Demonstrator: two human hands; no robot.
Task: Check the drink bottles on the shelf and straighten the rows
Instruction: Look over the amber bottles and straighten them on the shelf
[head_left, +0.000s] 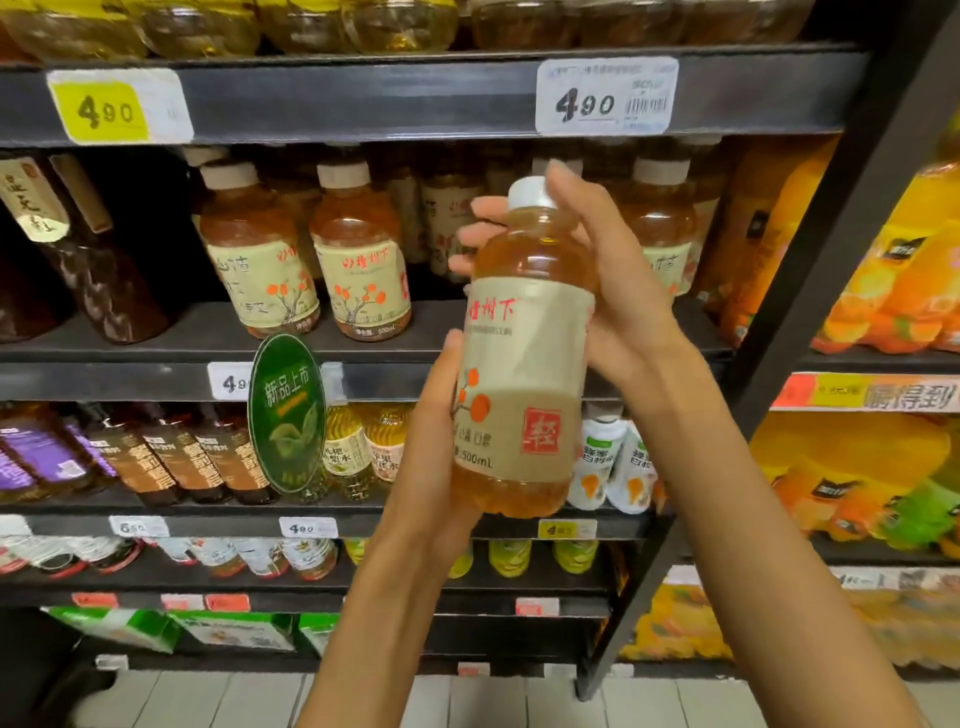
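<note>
I hold an amber drink bottle (524, 353) with a cream label and a white cap up in front of the shelf, slightly tilted. My left hand (431, 441) grips its lower part from the left, thumb on the label. My right hand (597, 280) wraps round its upper part and shoulder from the right, fingers showing behind the neck. Matching bottles (358, 254) stand in a row on the shelf (208, 332) behind, with a gap where the held bottle is.
Dark bottles (104, 280) stand at the left of the same shelf. Lower shelves carry brown, yellow and white bottles (597, 462). A green oval sign (285, 415) hangs from the shelf edge. Orange drink packs (893, 270) fill the rack to the right.
</note>
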